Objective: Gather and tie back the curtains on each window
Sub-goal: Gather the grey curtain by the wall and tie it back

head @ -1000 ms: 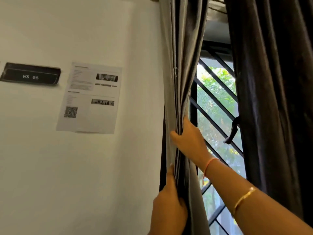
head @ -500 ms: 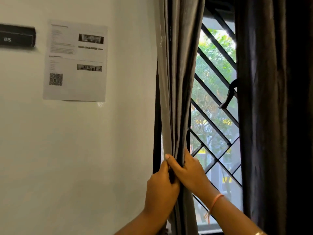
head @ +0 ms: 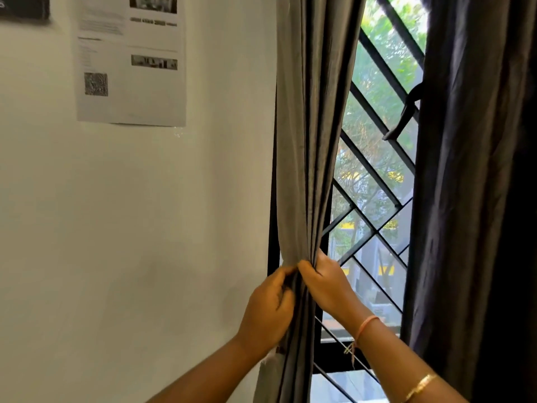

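Two curtains are seen at one window. The grey left curtain (head: pixel 308 141) is bunched into tight vertical folds against the window's left edge; the darker right curtain (head: pixel 470 199) hangs loose on the right, its outer part cut off by the picture's edge. Two hands are counted, both on the grey curtain at the same height, just above the sill. The left hand (head: pixel 268 308) is curled round the bundle from the wall side and the right hand (head: pixel 328 286) grips it from the window side, so the folds are pinched between them. The fingertips nearly meet across the front; whether they touch cannot be told. The far sides of both grips are hidden behind the cloth. One black diagonal grille (head: pixel 374 175) is seen between the curtains, with blurred greenery beyond. One dark strap (head: pixel 405 117) juts from the right curtain's inner edge, its attachment hidden. Two wrist bands are noted on the right arm: an orange thread (head: pixel 366 325) and a gold bangle (head: pixel 420 386). On the white wall (head: pixel 145 228), one printed sheet (head: pixel 130 59) is fixed, its top cropped and its text unreadable. One black plate (head: pixel 24 8) is cut off at the upper left corner. The tops and hems of both curtains lie out of view.
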The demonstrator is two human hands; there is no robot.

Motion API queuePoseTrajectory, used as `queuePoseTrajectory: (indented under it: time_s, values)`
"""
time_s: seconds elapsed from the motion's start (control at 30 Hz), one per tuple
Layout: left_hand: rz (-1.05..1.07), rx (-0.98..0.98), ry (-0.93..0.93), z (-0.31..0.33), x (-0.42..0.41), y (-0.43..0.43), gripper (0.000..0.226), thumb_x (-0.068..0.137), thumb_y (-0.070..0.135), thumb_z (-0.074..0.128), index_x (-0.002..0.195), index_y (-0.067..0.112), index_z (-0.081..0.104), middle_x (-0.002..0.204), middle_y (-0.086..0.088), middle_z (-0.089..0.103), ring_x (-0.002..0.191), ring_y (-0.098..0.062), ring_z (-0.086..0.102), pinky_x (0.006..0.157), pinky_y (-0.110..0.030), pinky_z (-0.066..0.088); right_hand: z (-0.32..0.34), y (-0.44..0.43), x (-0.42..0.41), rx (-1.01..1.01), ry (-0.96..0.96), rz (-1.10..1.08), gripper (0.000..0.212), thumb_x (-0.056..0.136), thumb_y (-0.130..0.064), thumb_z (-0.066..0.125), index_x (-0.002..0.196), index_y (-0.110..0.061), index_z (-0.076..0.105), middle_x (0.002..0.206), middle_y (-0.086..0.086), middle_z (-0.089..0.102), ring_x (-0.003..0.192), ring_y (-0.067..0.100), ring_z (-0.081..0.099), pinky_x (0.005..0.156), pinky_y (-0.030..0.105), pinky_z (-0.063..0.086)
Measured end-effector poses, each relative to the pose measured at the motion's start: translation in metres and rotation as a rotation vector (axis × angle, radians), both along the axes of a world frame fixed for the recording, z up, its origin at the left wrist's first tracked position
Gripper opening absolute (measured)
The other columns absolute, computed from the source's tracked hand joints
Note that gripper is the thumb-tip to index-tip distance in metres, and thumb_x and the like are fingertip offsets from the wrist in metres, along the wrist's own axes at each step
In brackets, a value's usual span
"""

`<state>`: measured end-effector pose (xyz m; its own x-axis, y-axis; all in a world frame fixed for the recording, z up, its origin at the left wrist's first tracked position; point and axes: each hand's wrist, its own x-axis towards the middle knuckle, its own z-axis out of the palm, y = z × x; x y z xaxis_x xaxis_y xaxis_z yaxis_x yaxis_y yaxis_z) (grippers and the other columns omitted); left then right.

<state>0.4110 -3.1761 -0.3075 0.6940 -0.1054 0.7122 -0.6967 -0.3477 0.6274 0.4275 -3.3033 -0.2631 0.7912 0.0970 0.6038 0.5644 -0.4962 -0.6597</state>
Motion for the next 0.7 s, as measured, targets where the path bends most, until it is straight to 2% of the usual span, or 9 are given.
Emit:
queuePoseTrajectory:
  time_s: [0.1, 0.17, 0.23, 0.3, 0.4, 0.5, 0.53, 0.6, 0.7]
  values:
    - [0.001, 0.049, -0.032, -0.002, -0.002, 0.009, 0.045, 0.091, 0.015, 0.048, 0.112, 0.053, 0.041, 0.105, 0.033, 0.055, 0.099, 0.015, 0.054, 0.081, 0.000, 0.040, -0.003, 0.002, -0.001, 0.015, -0.014, 0.023, 0.013, 0.090, -0.018, 0.048, 0.087, -0.030, 0.054, 0.079, 0.007, 0.066, 0.068, 0.020, 0.061, 0.061, 0.028, 0.052]
    - [-0.013, 0.054, -0.059, -0.004, -0.002, 0.012, 0.047, 0.092, 0.012, 0.049, 0.114, 0.052, 0.041, 0.105, 0.032, 0.054, 0.099, 0.015, 0.054, 0.082, 0.000, 0.039, -0.009, 0.006, 0.000, 0.029, -0.020, 0.045, 0.008, 0.088, -0.022, 0.049, 0.086, -0.028, 0.055, 0.074, 0.001, 0.063, 0.062, 0.012, 0.058, 0.056, 0.018, 0.049]
    - [-0.020, 0.066, -0.077, -0.006, -0.003, 0.015, 0.045, 0.092, 0.011, 0.050, 0.115, 0.050, 0.043, 0.104, 0.030, 0.052, 0.099, 0.014, 0.054, 0.082, -0.001, 0.040, -0.017, 0.010, 0.002, 0.027, -0.024, 0.031, 0.005, 0.089, -0.028, 0.051, 0.088, -0.025, 0.055, 0.078, 0.000, 0.064, 0.066, 0.007, 0.060, 0.057, 0.011, 0.049]
    - [-0.051, 0.062, -0.059, -0.008, -0.001, 0.019, 0.041, 0.092, 0.011, 0.050, 0.118, 0.043, 0.045, 0.103, 0.025, 0.054, 0.098, 0.011, 0.056, 0.083, -0.004, 0.042, -0.025, 0.013, 0.004, 0.026, -0.045, -0.008, 0.019, 0.091, -0.037, 0.054, 0.087, -0.019, 0.059, 0.081, 0.003, 0.067, 0.071, 0.011, 0.063, 0.061, 0.013, 0.050]
    - [-0.085, 0.103, 0.002, -0.007, 0.000, 0.027, 0.036, 0.094, 0.014, 0.052, 0.123, 0.035, 0.046, 0.104, 0.019, 0.057, 0.098, 0.013, 0.055, 0.085, -0.005, 0.042, -0.030, 0.017, 0.005, 0.072, -0.056, -0.006, 0.054, 0.085, -0.056, 0.047, 0.088, -0.005, 0.064, 0.081, 0.011, 0.068, 0.074, 0.020, 0.065, 0.065, 0.026, 0.054]
    - [-0.087, 0.258, 0.040, 0.000, -0.001, 0.038, 0.030, 0.093, 0.020, 0.053, 0.117, 0.038, 0.049, 0.102, 0.025, 0.056, 0.093, 0.012, 0.056, 0.082, -0.002, 0.041, -0.029, 0.016, 0.003, 0.102, -0.021, 0.022, 0.062, 0.077, -0.064, 0.038, 0.088, -0.008, 0.063, 0.080, 0.008, 0.067, 0.069, 0.010, 0.063, 0.060, 0.013, 0.049]
    - [-0.049, 0.306, 0.035, 0.003, 0.000, 0.044, 0.026, 0.093, 0.018, 0.053, 0.112, 0.036, 0.053, 0.099, 0.022, 0.058, 0.090, 0.008, 0.057, 0.080, -0.002, 0.041, -0.029, 0.015, 0.003, 0.126, -0.001, 0.037, 0.061, 0.076, -0.064, 0.038, 0.087, -0.009, 0.063, 0.079, 0.009, 0.066, 0.068, 0.011, 0.063, 0.059, 0.011, 0.049]
    - [0.084, 0.352, 0.018, 0.008, 0.004, 0.055, 0.020, 0.090, 0.012, 0.052, 0.104, 0.023, 0.062, 0.098, 0.006, 0.061, 0.087, -0.004, 0.057, 0.078, -0.007, 0.043, -0.030, 0.013, 0.003, 0.156, 0.033, 0.061, 0.057, 0.077, -0.065, 0.039, 0.084, -0.013, 0.064, 0.080, 0.009, 0.067, 0.071, 0.014, 0.063, 0.063, 0.019, 0.051]
    - [0.337, 0.357, 0.052, 0.017, 0.008, 0.065, 0.020, 0.093, 0.020, 0.052, 0.107, 0.016, 0.065, 0.104, -0.005, 0.059, 0.086, -0.011, 0.051, 0.080, -0.017, 0.042, -0.030, 0.013, -0.001, 0.163, 0.035, 0.077, 0.043, 0.079, -0.063, 0.040, 0.081, -0.027, 0.063, 0.080, -0.006, 0.068, 0.077, 0.007, 0.065, 0.070, 0.021, 0.053]
